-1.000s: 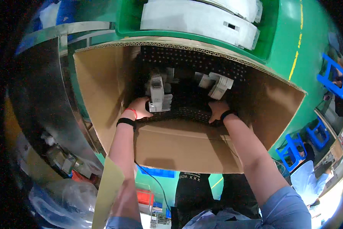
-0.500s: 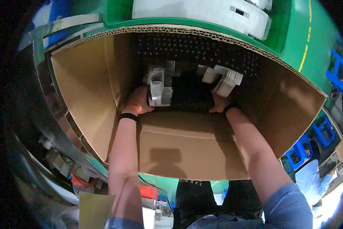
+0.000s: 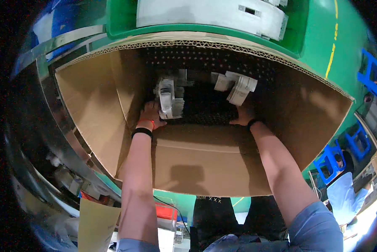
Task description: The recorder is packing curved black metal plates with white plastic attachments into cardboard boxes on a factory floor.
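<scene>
Carton (image 3: 222, 164) was part-filled and untaped, white bundles (image 3: 166, 97) inside, left hand (image 3: 149, 114) spread at 8 o'clock, right hand (image 3: 244, 115) at 4, grip unclear.

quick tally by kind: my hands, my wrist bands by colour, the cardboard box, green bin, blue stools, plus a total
Hands: 2 (left hand, right hand)
Black bands: 2
Red band: 1
Cardboard box: 1
Green bin: 1
Blue stools: 3
Total: 10
</scene>
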`<state>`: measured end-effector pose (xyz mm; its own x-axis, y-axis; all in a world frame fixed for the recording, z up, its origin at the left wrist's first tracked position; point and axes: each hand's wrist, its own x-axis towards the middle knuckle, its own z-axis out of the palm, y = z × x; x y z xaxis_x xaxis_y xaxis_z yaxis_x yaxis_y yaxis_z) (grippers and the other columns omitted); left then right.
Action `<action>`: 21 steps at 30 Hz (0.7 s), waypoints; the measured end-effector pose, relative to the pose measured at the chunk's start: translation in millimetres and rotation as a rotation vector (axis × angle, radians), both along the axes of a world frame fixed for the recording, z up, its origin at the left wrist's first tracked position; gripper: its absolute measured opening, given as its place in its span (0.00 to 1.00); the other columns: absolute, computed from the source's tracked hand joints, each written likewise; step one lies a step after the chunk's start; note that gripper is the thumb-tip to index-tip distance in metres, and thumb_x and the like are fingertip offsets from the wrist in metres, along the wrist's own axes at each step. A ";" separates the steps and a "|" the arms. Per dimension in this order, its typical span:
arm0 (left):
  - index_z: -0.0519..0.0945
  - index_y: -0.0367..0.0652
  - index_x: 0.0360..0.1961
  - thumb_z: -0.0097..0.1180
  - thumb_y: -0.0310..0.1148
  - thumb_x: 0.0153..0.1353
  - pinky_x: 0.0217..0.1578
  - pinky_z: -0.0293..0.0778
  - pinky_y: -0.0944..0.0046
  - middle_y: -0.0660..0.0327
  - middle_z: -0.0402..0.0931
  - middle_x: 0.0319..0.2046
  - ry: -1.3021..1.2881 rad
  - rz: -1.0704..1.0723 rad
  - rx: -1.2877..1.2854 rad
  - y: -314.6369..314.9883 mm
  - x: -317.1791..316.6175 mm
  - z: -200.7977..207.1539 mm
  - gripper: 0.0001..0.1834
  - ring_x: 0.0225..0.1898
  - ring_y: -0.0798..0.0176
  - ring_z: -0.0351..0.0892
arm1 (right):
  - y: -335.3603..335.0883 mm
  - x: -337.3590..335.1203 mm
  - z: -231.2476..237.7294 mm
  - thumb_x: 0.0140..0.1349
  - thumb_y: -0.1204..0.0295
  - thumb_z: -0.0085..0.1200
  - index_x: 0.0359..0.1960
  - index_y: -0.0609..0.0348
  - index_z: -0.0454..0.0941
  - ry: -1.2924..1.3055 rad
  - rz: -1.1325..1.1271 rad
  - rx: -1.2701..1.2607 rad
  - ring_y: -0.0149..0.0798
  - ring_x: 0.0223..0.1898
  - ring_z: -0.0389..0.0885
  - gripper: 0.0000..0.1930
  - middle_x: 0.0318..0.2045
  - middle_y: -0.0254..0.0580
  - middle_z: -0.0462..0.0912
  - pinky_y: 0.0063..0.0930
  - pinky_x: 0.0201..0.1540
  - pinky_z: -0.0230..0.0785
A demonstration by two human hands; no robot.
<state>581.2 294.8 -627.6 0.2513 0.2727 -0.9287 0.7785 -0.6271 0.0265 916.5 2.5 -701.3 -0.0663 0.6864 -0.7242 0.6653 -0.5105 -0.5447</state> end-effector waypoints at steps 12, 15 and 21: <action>0.48 0.51 0.74 0.71 0.54 0.45 0.69 0.53 0.44 0.55 0.44 0.74 0.176 0.252 0.222 6.7 47.9 59.5 0.60 0.74 0.48 0.42 | 3.3 0.0 79.4 0.51 0.55 0.66 0.70 0.55 0.52 -0.242 -0.298 -0.205 0.58 0.62 0.68 0.48 0.62 0.61 0.67 0.46 0.63 0.65; 0.59 0.49 0.71 0.63 0.58 0.51 0.66 0.60 0.49 0.49 0.60 0.68 0.093 0.465 0.328 7.3 74.7 107.7 0.50 0.69 0.45 0.59 | 29.5 -3.0 127.8 0.55 0.57 0.62 0.64 0.56 0.64 -0.297 -0.077 -0.307 0.57 0.54 0.76 0.36 0.54 0.58 0.76 0.47 0.55 0.71; 0.71 0.34 0.59 0.58 0.43 0.64 0.60 0.67 0.61 0.46 0.75 0.54 -0.535 1.201 0.017 -48.9 116.8 280.4 0.28 0.56 0.55 0.75 | 83.0 -8.1 294.0 0.60 0.62 0.58 0.55 0.60 0.73 -0.090 -0.150 0.222 0.54 0.47 0.80 0.24 0.45 0.51 0.82 0.43 0.49 0.74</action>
<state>698.0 245.9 -347.2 0.1791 0.5932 -0.7849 0.7435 0.4409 0.5029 908.4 85.5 -407.4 0.1054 0.8262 -0.5535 0.6423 -0.4815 -0.5964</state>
